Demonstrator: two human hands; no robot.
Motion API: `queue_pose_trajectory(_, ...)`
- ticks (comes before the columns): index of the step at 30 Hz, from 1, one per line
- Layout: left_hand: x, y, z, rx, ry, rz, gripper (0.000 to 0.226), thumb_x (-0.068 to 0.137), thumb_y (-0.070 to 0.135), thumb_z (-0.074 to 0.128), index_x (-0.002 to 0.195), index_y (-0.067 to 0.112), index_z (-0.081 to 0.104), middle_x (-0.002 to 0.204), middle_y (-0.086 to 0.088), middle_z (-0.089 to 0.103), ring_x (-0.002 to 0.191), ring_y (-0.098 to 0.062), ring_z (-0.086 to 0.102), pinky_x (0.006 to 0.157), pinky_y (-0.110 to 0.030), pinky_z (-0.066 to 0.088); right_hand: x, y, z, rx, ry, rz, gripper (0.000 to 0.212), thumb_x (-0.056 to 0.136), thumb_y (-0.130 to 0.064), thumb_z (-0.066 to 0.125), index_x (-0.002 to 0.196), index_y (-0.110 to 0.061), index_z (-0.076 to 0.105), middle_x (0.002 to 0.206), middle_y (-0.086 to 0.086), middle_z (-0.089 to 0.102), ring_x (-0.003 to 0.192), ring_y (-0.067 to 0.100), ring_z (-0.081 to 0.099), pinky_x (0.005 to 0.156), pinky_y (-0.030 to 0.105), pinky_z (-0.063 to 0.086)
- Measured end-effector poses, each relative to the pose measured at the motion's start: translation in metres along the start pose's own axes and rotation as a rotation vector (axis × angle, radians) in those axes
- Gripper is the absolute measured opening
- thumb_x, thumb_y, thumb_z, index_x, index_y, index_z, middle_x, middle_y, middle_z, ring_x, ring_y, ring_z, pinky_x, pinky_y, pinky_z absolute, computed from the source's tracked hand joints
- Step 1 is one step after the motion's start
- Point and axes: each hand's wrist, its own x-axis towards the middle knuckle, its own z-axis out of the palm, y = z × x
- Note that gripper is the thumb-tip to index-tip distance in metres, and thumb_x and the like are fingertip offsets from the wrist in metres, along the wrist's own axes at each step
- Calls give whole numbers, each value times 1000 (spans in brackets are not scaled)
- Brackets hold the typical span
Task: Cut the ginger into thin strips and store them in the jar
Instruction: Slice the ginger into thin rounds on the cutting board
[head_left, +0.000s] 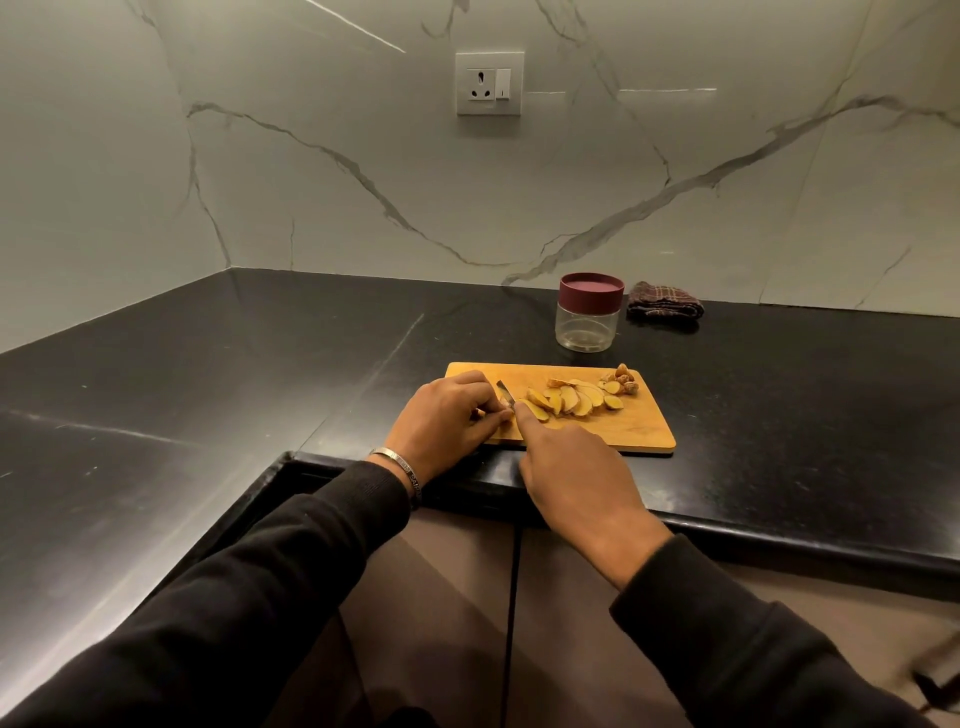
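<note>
on the wooden cutting board (597, 434), near the counter's front edge, both hands meet at the board's left end. the left hand (448, 415) has its fingers curled down, pinching a small piece of ginger (505, 404) against the board. the right hand (571, 462) holds the knife (505, 393) – its forefinger stretched along the top, only the short blade showing past the fingertip, the handle hidden under the palm. the blade sits just beside the left fingertips. a fanned row of ginger slices (566, 401) lies across the middle of the board, with knobbly offcuts (621, 382) at the far right corner. behind the board stands the jar (589, 318) – clear, its maroon lid on – and beside it a folded checked cloth (665, 306) on the black counter (260, 364).
</note>
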Motion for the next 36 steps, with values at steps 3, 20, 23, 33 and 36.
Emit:
queue_pose_trajectory(3, 0, -1, 0, 13, -2, -3, 13, 90, 25, 71, 82, 15, 71, 86, 5, 65, 70, -10, 60, 65, -34, 57, 7, 0, 0, -17, -3, -16, 58, 107, -22, 39, 159, -22, 16, 103, 5, 62, 77, 15, 45, 65, 29, 38)
queue_pose_trajectory(20, 1, -1, 1, 38, -2, -19, 13, 90, 25, 72, 80, 16, 70, 80, 6, 64, 65, -9, 57, 61, -34, 55, 7, 1, 0, -11, -45, -60, 59, 107, -21, 39, 160, -19, 13, 108, 6, 61, 89, 18, 54, 72, 30, 42)
queue_pose_trajectory(23, 1, -2, 2, 41, -1, -28, 15, 90, 27, 72, 80, 16, 70, 80, 7, 63, 65, -9, 56, 60, -34, 54, 6, 1, -2, -3, -90, -40, 60, 107, -21, 40, 160, -21, 13, 107, 6, 61, 82, 15, 46, 71, 30, 42)
queue_pose_trajectory(33, 2, -1, 1, 40, 10, -32, 15, 90, 29, 72, 80, 17, 71, 80, 9, 63, 64, -6, 55, 59, -27, 53, -20, 5, -3, -12, -136, -30, 64, 104, -21, 39, 160, -25, 8, 88, 1, 48, 76, 19, 47, 64, 33, 40)
queue_pose_trajectory(36, 2, 0, 1, 37, 5, -29, 14, 90, 29, 72, 82, 18, 71, 81, 9, 64, 65, -6, 56, 60, -28, 54, -21, 13, -3, 45, -155, -16, 62, 104, -26, 39, 159, -30, 13, 92, 1, 53, 79, 18, 49, 66, 32, 40)
